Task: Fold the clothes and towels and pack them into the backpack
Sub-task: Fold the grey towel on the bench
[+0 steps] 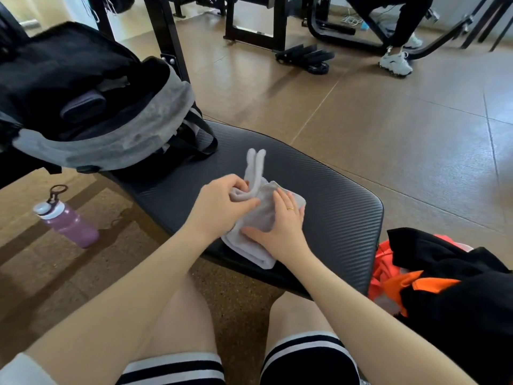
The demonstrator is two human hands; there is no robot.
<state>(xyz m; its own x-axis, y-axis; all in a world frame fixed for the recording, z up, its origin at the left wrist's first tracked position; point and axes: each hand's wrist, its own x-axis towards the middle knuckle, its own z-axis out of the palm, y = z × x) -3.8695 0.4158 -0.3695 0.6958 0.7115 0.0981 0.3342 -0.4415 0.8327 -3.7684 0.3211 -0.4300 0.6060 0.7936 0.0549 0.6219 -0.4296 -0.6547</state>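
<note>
Floor at the far left is carrying a purple bottle (68, 219), lying beside the bench (319, 190). We are seeing the backpack (91, 107) sitting open on the bench's left end, a grey towel (163, 112) draped over its rim. Near the bench's front edge, our left hand (222, 204) is pinching a fold of the grey cloth (258, 218), while our right hand (280, 220) is pressing flat on it, fingers straight. Black and orange clothes (444, 279) are lying heaped off the bench's right end.
</note>
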